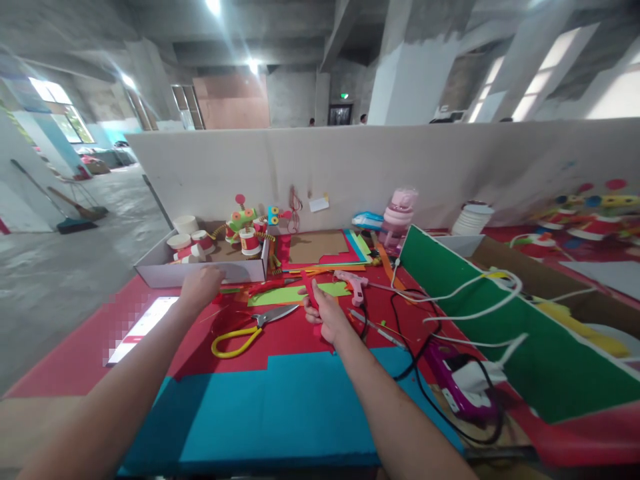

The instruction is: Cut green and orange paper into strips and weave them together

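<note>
Centrally, the right hand [325, 315] clamps a red strip [309, 287] above the table, its long axis running away and slightly left. Well apart, the left hand [203, 287] is at the front wall of a white box [243, 271] containing paper cups [183, 243] and a green-headed figure [243, 219]; its grip cannot be told. Yellow material [583, 327] lies inside the green-walled box [450, 293].

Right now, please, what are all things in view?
Metal scissors: 1, yellow handles, middle
Plastic glue gun: 1, pink, right of centre
Flat sheets: uncounted, blue, front
Plastic bottle: 1, pink, far side
Cardboard tray: 1, white, far left
Paper cups: several, white and red, tray
Lit screen: 1, white, left
Long cardboard box: 1, green, right
Power strip: 1, purple, right front
Left hand: 1, bare, by tray
Right hand: 1, bare, centre, holding red strip
</note>
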Motion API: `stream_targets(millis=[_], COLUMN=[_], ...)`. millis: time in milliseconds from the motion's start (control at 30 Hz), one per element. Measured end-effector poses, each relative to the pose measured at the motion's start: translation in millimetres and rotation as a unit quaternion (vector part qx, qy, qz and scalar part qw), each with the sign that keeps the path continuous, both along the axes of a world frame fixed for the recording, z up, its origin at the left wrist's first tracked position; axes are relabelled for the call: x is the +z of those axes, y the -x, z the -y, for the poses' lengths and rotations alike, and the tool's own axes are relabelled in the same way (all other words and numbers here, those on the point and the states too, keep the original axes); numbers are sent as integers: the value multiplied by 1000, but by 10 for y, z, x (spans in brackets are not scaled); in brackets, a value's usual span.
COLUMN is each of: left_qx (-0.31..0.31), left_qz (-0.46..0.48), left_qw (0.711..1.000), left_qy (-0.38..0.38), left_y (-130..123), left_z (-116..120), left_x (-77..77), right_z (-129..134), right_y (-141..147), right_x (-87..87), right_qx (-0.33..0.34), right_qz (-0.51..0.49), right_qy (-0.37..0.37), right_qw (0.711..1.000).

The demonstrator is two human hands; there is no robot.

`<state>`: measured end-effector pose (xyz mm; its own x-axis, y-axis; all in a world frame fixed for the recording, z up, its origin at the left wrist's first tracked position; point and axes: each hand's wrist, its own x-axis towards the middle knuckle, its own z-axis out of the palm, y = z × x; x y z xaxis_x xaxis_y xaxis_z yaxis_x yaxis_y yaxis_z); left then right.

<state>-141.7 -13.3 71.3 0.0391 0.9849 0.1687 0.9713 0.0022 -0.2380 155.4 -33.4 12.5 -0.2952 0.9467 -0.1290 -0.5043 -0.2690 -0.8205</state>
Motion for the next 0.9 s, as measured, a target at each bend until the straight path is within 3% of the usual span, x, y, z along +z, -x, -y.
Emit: stream_targets(millis=[133,267,433,667,767,900], left_qx=[24,20,36,28,15,-12], left_qz=[-18,15,20,-11,-19,-8], left_qw=[999,1000,996,997,999,1000], left_qy=[12,0,84,75,33,-19], left_y=[69,-72,-222,-125,-105,-158], left_z=[15,34,-85,-180,-106,-43], left_x=[-104,-58,-81,-221,-145,-8], right_z=[-12,-18,-22,-41,-70,-140], right_y=[4,-13,-47,-54,-47,-71], right_x=[-6,-12,-24,-54,-85,-146], right_qx=[0,-6,16,48,-10,-157], right_qz=[-4,-10,-41,-71,-78,-81], right_qy=[-8,-5,9,26,17,3], right_qw=[1000,1000,999,996,997,984])
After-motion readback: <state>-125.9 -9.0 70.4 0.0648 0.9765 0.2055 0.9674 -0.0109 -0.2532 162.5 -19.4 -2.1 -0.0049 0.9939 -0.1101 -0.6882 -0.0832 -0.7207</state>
